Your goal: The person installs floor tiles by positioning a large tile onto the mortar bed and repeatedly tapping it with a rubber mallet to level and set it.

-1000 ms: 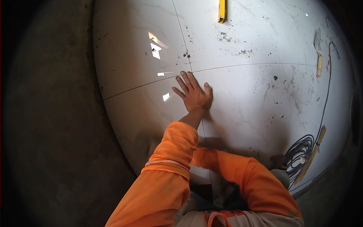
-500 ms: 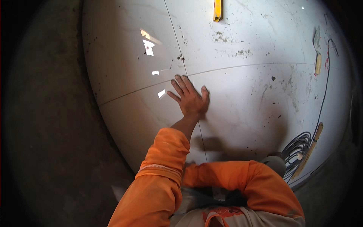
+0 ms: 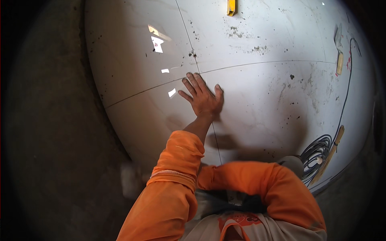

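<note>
My left hand (image 3: 204, 97) lies flat, palm down, on the pale glossy floor tiles (image 3: 249, 104), its fingers spread near where the joint lines cross. Nothing is in it. Beneath my left forearm passes my right arm, bent across my body in its orange sleeve; the right hand is almost wholly hidden there, so its fingers do not show. Just left of my left sleeve, a pale, blurred, blocky thing (image 3: 130, 180) shows at the tiles' edge. Its kind, and whether my right hand holds it, I cannot tell.
A yellow bar-shaped tool (image 3: 231, 8) lies at the far edge. Toward the right are a trowel with a wooden handle (image 3: 340, 63), a coiled dark cable (image 3: 314, 157) and a bundle of thin sticks (image 3: 330, 152). Dark rough ground (image 3: 48, 120) borders the tiles on the left.
The pale blurred thing beside my left sleeve has moved up and further into sight. My right arm has shifted slightly upward in the picture. My left hand stays flat on the tiles.
</note>
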Tool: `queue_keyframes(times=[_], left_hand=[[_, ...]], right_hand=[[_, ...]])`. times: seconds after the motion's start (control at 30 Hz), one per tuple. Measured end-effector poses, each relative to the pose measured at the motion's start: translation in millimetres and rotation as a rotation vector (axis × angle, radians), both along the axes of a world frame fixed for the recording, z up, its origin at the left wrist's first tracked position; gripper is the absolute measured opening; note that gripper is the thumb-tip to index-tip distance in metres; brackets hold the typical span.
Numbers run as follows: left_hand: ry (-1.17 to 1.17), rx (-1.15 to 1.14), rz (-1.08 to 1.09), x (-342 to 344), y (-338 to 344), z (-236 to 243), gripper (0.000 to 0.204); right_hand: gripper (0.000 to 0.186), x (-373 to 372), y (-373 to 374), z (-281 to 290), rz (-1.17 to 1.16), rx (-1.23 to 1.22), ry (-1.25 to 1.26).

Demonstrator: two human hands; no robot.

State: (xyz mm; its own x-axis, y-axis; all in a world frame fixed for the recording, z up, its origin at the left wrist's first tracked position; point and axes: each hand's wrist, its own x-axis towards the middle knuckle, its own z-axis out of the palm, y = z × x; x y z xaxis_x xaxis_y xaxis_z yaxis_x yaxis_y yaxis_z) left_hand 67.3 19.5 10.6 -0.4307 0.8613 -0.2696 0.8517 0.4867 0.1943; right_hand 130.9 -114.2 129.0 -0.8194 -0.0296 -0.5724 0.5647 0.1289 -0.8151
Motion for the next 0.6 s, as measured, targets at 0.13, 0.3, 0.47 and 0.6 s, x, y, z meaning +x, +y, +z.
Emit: queue_keyframes(times=[0.13,0.3,0.47,0.6], left_hand=[[0.030,-0.026,0.012,-0.1,0.2,3.0,0.086],[0.025,0.015,0.001,-4.2,0.6,0.3,0.086],[-0.018,0.003,-0.001,1.3,-2.2,0.1,0.087],[-0.003,-0.088,0.031,-2.4,-6.7,4.5,0.087]], right_hand=[[0.060,6.1,30.9,-21.7,0.003,-0.002,-0.067],[0.060,-5.6,6.7,0.4,0.008,-0.012,0.007],[0.060,1.4,20.6,-6.5,0.048,-0.009,-0.017],[0.060,6.2,41.6,-20.0,0.077,0.023,-0.063]])
